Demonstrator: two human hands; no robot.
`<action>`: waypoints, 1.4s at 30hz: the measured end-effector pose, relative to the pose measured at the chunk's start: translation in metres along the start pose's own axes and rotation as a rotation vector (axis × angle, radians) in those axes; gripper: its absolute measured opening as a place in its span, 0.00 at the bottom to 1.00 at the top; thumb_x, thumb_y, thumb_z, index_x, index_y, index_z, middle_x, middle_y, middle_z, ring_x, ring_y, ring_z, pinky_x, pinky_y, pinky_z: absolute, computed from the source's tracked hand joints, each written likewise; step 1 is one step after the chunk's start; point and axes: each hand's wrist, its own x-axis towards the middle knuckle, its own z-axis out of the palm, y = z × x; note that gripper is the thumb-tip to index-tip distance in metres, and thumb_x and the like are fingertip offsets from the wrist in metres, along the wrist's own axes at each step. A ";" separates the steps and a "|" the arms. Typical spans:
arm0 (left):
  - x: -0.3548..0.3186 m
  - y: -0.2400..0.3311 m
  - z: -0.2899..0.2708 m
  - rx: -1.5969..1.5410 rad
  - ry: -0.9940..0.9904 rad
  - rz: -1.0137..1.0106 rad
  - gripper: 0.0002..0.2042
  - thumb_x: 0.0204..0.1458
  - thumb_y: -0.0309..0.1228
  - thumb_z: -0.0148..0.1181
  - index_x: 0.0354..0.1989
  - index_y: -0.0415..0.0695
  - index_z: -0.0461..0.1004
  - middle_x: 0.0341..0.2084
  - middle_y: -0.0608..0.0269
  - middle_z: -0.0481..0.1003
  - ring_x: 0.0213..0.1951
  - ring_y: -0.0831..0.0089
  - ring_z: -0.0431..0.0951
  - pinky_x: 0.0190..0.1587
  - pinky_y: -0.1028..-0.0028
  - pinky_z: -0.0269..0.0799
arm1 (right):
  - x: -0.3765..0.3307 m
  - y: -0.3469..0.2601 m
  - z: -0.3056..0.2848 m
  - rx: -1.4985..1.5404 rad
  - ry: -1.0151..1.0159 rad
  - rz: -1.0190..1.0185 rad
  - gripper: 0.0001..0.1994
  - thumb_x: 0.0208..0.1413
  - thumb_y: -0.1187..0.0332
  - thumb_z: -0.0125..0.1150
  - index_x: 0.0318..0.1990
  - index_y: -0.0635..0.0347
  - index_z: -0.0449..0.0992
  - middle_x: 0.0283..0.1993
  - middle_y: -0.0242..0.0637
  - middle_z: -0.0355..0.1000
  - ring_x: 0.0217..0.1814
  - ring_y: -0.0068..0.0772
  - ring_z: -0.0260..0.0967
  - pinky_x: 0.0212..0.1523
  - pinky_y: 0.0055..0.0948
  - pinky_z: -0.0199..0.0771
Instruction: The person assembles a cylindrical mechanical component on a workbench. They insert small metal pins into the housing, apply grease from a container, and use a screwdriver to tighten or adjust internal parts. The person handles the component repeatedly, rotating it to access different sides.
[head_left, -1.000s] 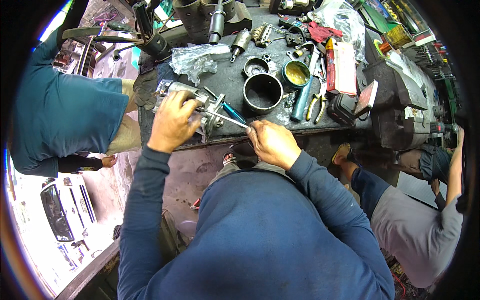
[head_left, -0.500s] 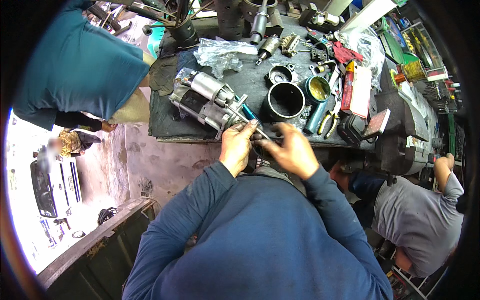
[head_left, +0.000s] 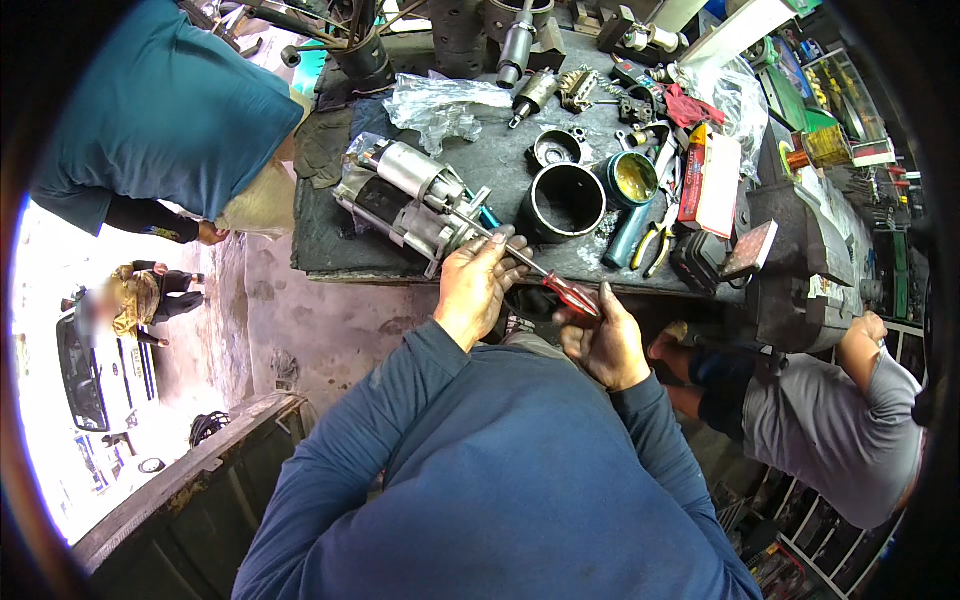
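The right hand (head_left: 600, 345) is clenched round the red handle of a screwdriver (head_left: 560, 288), whose thin shaft runs up-left across the bench edge to the motor (head_left: 410, 205). The left hand (head_left: 480, 282) curls over the shaft near the bench edge, fingertips pinching it and resting close to the motor's nose; it grips the shaft rather than the motor.

The motor, a starter by the look of it, lies on its side left of centre on the dark bench (head_left: 330, 250), pale metal and black. It likely handles heavy, rigid and somewhat greasy; the broad cylindrical body offers the surest hold, not the thin projecting end. The screwdriver is light and stiff, its ribbed handle giving good purchase.

Just right of the motor stands a black ring housing (head_left: 565, 200), then a teal tin (head_left: 628, 178) with yellowish contents and yellow-handled pliers (head_left: 655, 240). Further right lies a flat red and white box (head_left: 708, 175), oblong, and a small reddish pad (head_left: 755, 248). Crumpled clear plastic (head_left: 440, 105) sits at the upper centre. Stacked green and yellow packets (head_left: 825, 140) fill the upper right, too small to make out.
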 end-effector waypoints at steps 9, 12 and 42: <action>0.001 0.000 -0.007 0.056 0.030 -0.086 0.09 0.66 0.33 0.57 0.46 0.41 0.75 0.43 0.55 0.79 0.43 0.61 0.80 0.51 0.58 0.77 | 0.000 0.011 -0.005 -0.052 0.054 -0.268 0.17 0.70 0.57 0.55 0.57 0.58 0.73 0.47 0.42 0.76 0.39 0.33 0.75 0.36 0.29 0.75; -0.003 0.001 -0.004 0.016 -0.019 -0.035 0.12 0.67 0.29 0.54 0.53 0.35 0.73 0.47 0.48 0.79 0.49 0.55 0.81 0.55 0.57 0.77 | -0.002 -0.003 -0.004 0.095 -0.138 0.103 0.19 0.72 0.55 0.50 0.59 0.59 0.71 0.42 0.41 0.77 0.35 0.32 0.74 0.34 0.28 0.76; 0.004 0.068 0.017 2.018 0.305 1.039 0.13 0.41 0.31 0.71 0.33 0.39 0.77 0.27 0.56 0.80 0.28 0.61 0.81 0.32 0.65 0.75 | -0.020 -0.032 -0.049 -0.287 -0.118 -0.169 0.34 0.59 0.70 0.68 0.71 0.63 0.61 0.51 0.46 0.76 0.46 0.33 0.77 0.45 0.31 0.77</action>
